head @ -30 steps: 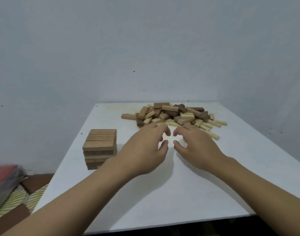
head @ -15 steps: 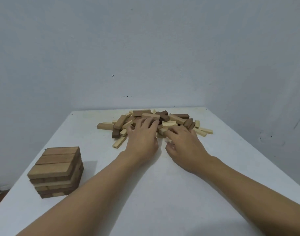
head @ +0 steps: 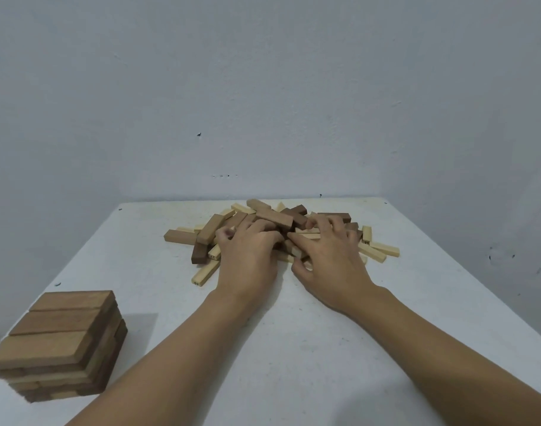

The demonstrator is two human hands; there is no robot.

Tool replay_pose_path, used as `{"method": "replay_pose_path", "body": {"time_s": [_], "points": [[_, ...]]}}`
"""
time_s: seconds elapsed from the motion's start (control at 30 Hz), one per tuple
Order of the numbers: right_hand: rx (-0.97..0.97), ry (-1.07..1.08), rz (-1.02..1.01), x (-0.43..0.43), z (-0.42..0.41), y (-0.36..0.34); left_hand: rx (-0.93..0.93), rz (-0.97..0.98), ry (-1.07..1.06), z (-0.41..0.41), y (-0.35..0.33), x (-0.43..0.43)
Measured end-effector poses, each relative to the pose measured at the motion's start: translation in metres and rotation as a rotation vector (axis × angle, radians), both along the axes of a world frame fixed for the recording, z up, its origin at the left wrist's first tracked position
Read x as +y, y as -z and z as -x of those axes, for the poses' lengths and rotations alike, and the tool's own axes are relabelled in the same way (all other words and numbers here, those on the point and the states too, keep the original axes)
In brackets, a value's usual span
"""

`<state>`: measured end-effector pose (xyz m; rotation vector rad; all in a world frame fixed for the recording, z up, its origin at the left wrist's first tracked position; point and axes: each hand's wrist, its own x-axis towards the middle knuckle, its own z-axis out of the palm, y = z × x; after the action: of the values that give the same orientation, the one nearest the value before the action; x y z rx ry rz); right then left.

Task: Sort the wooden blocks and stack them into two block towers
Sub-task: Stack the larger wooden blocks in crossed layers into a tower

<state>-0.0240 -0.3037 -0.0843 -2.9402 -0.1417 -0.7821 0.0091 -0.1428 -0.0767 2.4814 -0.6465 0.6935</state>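
A loose pile of wooden blocks (head: 272,219), pale and brown mixed, lies at the far middle of the white table (head: 294,348). Both my hands are in the pile. My left hand (head: 247,256) lies on its left part with the fingers curled down among brown blocks; the fingertips are hidden. My right hand (head: 330,262) covers the right part, fingers spread over the blocks, and the end of a pale block (head: 295,252) shows between its thumb and index finger. A stacked tower of brown blocks (head: 60,345) stands at the near left corner.
A grey wall rises right behind the table's far edge and along its right side. The table's left edge runs close beside the tower. Single pale blocks (head: 383,250) stick out at the pile's right, and one (head: 205,272) at its near left.
Both hands have moved forward from the bare table into the pile. The view has shifted, so the tower now sits lower and further left.
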Motion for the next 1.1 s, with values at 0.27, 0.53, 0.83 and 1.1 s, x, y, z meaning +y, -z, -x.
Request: {"method": "replay_pose_path", "body": {"time_s": [0.27, 0.53, 0.83, 1.1], "points": [[-0.105, -0.057, 0.003, -0.008, -0.001, 0.007, -0.03, 0.008, 0.036, 0.0, 0.0, 0.0], [-0.2, -0.094, -0.098, -0.005, 0.005, -0.001, -0.133, 0.044, -0.013, 0.001, -0.001, 0.004], [-0.162, -0.203, -0.268, 0.003, 0.017, -0.007, 0.017, 0.157, -0.049, 0.027, -0.035, 0.021], [0.0, -0.469, -0.791, 0.024, 0.036, -0.022, 0.201, 0.172, 0.012, 0.066, -0.041, 0.055]]}}
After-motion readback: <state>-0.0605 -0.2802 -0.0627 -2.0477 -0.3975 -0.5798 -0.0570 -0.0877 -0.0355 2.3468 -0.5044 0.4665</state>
